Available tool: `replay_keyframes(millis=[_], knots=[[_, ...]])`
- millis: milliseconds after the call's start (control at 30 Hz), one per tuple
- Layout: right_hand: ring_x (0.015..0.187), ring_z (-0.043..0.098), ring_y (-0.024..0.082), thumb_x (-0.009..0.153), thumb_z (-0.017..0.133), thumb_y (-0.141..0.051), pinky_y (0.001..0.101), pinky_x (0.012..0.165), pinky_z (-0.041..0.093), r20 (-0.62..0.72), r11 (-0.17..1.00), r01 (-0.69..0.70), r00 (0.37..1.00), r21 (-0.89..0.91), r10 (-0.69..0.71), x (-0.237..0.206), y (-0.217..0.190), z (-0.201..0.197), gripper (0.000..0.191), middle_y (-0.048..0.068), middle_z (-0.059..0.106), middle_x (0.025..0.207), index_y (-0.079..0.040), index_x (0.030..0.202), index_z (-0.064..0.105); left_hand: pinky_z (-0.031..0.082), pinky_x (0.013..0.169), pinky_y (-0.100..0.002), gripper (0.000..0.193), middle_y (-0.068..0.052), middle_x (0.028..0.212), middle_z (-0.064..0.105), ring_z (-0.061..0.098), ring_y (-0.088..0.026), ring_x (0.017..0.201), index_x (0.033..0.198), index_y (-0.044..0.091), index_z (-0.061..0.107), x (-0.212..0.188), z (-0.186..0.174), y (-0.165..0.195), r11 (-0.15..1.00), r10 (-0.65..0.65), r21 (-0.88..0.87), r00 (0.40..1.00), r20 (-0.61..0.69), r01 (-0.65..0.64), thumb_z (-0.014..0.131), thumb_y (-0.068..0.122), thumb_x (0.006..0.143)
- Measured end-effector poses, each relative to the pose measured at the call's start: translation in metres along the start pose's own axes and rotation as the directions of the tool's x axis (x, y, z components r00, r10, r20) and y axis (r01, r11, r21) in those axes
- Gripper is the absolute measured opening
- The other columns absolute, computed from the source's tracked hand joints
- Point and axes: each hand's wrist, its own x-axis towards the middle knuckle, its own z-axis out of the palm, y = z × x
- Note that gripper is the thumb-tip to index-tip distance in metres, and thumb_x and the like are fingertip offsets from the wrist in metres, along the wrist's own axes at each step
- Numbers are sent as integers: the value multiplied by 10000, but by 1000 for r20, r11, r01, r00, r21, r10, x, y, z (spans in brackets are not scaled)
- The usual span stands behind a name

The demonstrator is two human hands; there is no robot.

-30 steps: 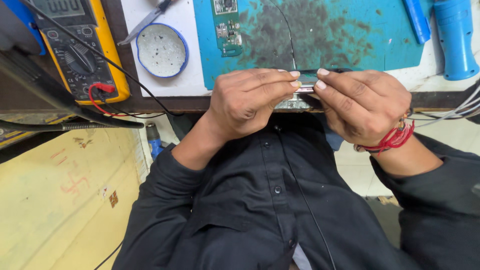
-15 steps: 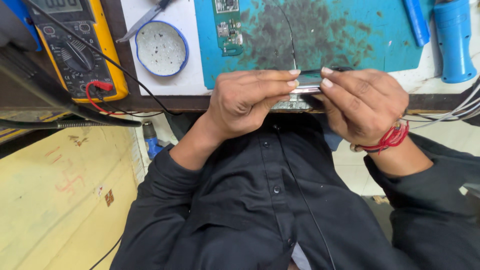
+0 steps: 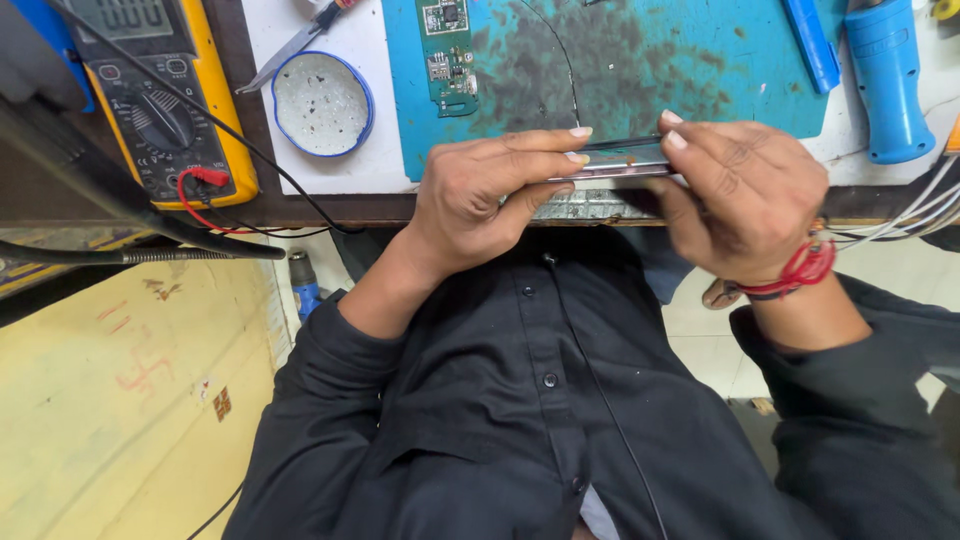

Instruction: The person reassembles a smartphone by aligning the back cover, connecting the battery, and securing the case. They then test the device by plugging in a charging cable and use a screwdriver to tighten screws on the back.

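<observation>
Gripping a thin flat device [image 3: 620,160] edge-on between them, the left hand [image 3: 480,200] and right hand [image 3: 745,200] close their fingers on its two ends, just above the near edge of the surface [image 3: 330,205]. Beyond lie a stained teal mat [image 3: 640,60], a green circuit board [image 3: 448,45], a round dish [image 3: 322,103] and a yellow multimeter [image 3: 150,90].

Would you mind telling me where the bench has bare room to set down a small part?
The teal mat is bare between the green circuit board and the blue tool. The left is crowded: the yellow multimeter, its leads and the round dish. Both hands fill the near edge.
</observation>
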Motion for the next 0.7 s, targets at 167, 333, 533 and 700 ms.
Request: replay_keyframes(millis=[167,333,533,700], knots=[[827,744,332,778,734,103,389,757,603,-4,1000,-5,1000,-6,5,-7,1,-4,264,192,750,959,35,1033,735,623,835,-294,206,-91,1241,728,779,-240,1016,1123,66,747,-2,-1,3,995,90,52,996,11,-90,780,-12,934],[807,737,333,828,731,90,384,734,590,-32,999,-50,998,19,51,-21,0,-5,208,192,747,929,39,1030,733,602,914,-278,308,-112,1321,690,737,-228,1135,1210,51,696,4,-7,13,998,67,-2,997,26,-67,814,-1,930],[922,752,234,1081,803,13,275,812,565,-61,898,-355,922,259,382,-41,-3,-4,151,165,758,1050,24,1197,705,522,1128,-279,582,-9,1334,635,649,-98,1237,1388,123,506,7,-5,7,722,-189,-678,982,-1,138,813,38,901],[917,701,134,1043,809,-23,236,858,545,-75,618,-523,725,587,685,-45,-19,10,211,122,753,1044,59,1211,710,393,718,-283,280,-134,1006,710,550,-158,789,1249,-27,708,-10,41,-19,464,-537,-805,840,75,368,746,-68,975]])
